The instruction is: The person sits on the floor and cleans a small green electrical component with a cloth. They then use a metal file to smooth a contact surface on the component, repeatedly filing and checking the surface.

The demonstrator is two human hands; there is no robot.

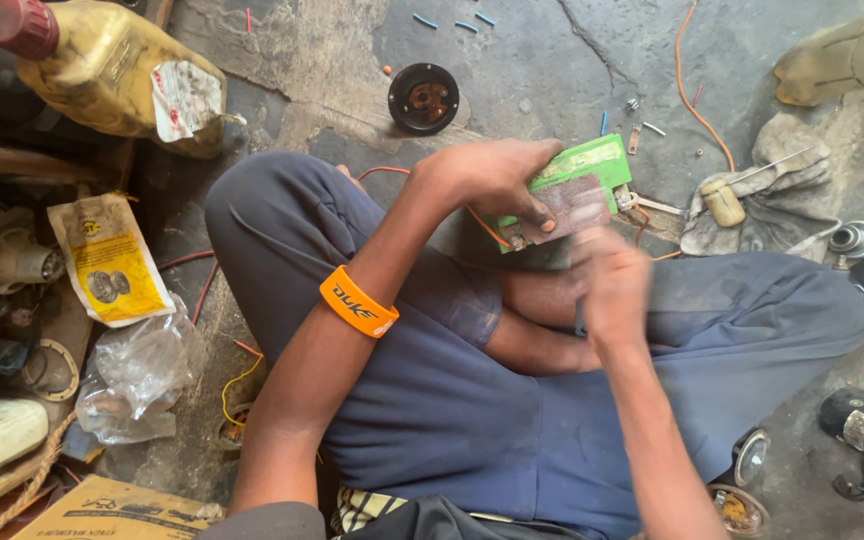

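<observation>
Seated worker's left hand (497, 178) clamps over the green battery-like box (577, 185), steadying it above the crossed knees, near the grey rag (767, 205). The right hand (612, 285), just below the box, is motion-blurred; its grip cannot be told.

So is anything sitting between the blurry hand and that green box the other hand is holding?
Nothing visible. The left hand grips the green box; the blurred right hand hangs just below it, with only open air between.
</observation>
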